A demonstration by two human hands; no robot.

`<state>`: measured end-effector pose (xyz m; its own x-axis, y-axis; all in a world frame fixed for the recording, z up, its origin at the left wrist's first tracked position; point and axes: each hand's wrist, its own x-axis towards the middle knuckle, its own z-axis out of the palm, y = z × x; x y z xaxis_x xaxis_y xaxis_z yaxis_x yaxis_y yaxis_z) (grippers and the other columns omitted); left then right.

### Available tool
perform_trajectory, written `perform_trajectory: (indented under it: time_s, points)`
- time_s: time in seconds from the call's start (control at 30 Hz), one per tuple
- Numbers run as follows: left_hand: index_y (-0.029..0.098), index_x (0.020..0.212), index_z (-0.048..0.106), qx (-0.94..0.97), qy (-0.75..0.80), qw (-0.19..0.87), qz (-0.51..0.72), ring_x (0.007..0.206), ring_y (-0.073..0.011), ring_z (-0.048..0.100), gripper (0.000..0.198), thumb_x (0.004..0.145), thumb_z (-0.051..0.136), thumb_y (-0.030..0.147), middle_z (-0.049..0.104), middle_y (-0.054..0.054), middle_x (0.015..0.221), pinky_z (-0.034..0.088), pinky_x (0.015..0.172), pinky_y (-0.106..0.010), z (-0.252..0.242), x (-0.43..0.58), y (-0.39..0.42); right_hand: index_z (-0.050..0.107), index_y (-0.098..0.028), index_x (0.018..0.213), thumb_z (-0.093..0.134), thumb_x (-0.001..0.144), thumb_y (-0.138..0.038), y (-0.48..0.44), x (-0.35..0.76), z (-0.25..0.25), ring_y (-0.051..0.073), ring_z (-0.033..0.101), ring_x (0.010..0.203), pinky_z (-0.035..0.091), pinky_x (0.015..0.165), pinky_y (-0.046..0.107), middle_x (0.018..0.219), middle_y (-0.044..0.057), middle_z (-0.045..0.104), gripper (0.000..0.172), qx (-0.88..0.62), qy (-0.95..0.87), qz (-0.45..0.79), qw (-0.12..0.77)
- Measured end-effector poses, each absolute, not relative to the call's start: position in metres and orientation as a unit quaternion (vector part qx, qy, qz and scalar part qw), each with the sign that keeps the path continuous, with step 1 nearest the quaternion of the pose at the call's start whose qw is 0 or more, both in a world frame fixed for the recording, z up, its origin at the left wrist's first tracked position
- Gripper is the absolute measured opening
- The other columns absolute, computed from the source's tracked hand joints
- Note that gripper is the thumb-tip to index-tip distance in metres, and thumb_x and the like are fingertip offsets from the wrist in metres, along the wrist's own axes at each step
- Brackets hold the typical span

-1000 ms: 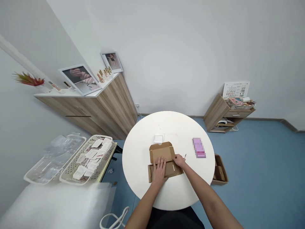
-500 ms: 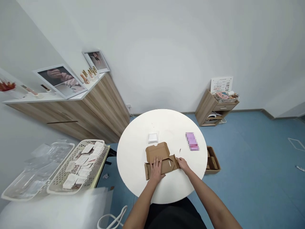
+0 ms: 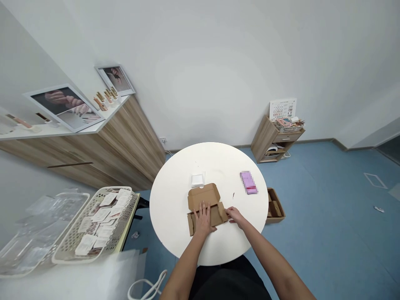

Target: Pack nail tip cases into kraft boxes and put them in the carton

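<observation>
Moved: right hand (image 3: 235,216) closer, now against the 3 o'clock flap (image 3: 222,211) of the cardboard box (image 3: 203,196).
Left fingers (image 3: 203,209): spread wide, flat on the box.
Right fingers (image 3: 228,212): touching the flap, grip unclear.

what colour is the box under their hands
The cardboard mailer box is plain brown kraft, best seen in the head view.

A: Round bench (image 3: 175,196), what lies there?
B: White packet (image 3: 197,180); pinkish packet (image 3: 248,182), pixelated.
A: Elsewhere?
B: Left, plastic basket (image 3: 125,204) of white slips (image 3: 100,215); wooden cabinet (image 3: 131,146) carrying framed hand photo (image 3: 64,107). Right, cardboard tray (image 3: 275,206) on blue floor (image 3: 328,187).
</observation>
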<state>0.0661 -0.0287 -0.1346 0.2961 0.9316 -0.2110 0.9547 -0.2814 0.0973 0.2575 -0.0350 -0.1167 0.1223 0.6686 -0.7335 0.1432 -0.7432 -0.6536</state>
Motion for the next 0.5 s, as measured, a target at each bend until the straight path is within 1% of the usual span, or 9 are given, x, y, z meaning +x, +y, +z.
perform_trajectory:
  time_s: [0.1,0.17,0.23,0.33,0.4,0.5]
  points:
    - [0.020,0.154,0.013,0.798,0.590,0.113,-0.042,0.147,-0.0425,-0.001,0.129,0.049,0.083,0.047,0.012,-0.020,0.160,-0.004,0.112,-0.068,-0.134,0.068,-0.030,0.052,-0.021,0.088,0.060,0.079,-0.039,-0.035,0.244,-0.117,0.017,0.065,0.086,0.044,0.067,0.025,0.093,0.004,0.069,0.021,-0.741,-0.372,0.528,0.183]
    - [0.021,0.154,0.011,0.798,0.590,0.122,-0.028,0.146,-0.0432,0.000,0.130,0.048,0.083,0.045,0.014,-0.020,0.160,-0.002,0.112,-0.068,-0.134,0.068,-0.031,0.054,-0.021,0.092,0.063,0.078,-0.039,-0.033,0.234,-0.116,0.019,0.065,0.091,0.044,0.070,0.026,0.096,0.006,0.070,0.025,-0.767,-0.435,0.455,0.127]
    - [0.021,0.154,0.011,0.799,0.588,0.127,-0.016,0.146,-0.0437,0.001,0.129,0.049,0.083,0.044,0.015,-0.019,0.160,-0.001,0.112,-0.069,-0.134,0.067,-0.032,0.056,-0.020,0.095,0.063,0.078,-0.043,-0.030,0.226,-0.115,0.023,0.065,0.096,0.045,0.072,0.029,0.102,0.009,0.070,0.029,-0.779,-0.471,0.410,0.066]
    - [0.020,0.154,0.011,0.802,0.583,0.127,-0.009,0.146,-0.0429,0.002,0.127,0.051,0.082,0.044,0.014,-0.019,0.160,-0.001,0.113,-0.067,-0.135,0.064,-0.034,0.059,-0.019,0.099,0.059,0.081,-0.043,-0.028,0.218,-0.112,0.028,0.065,0.101,0.046,0.072,0.032,0.110,0.013,0.068,0.030,-0.780,-0.501,0.374,-0.003]
    - [0.019,0.154,0.012,0.809,0.575,0.125,-0.012,0.147,-0.0413,0.002,0.126,0.053,0.081,0.046,0.013,-0.018,0.160,0.000,0.115,-0.065,-0.135,0.061,-0.036,0.060,-0.018,0.102,0.057,0.083,-0.038,-0.027,0.216,-0.111,0.029,0.066,0.101,0.046,0.072,0.034,0.111,0.015,0.068,0.028,-0.780,-0.513,0.358,-0.028]
    - [0.018,0.154,0.013,0.818,0.562,0.123,-0.015,0.147,-0.0392,0.004,0.124,0.054,0.080,0.049,0.013,-0.017,0.160,0.002,0.116,-0.062,-0.135,0.056,-0.038,0.063,-0.018,0.100,0.052,0.086,-0.029,-0.027,0.216,-0.110,0.029,0.066,0.099,0.046,0.073,0.035,0.108,0.015,0.069,0.021,-0.775,-0.530,0.340,-0.050]
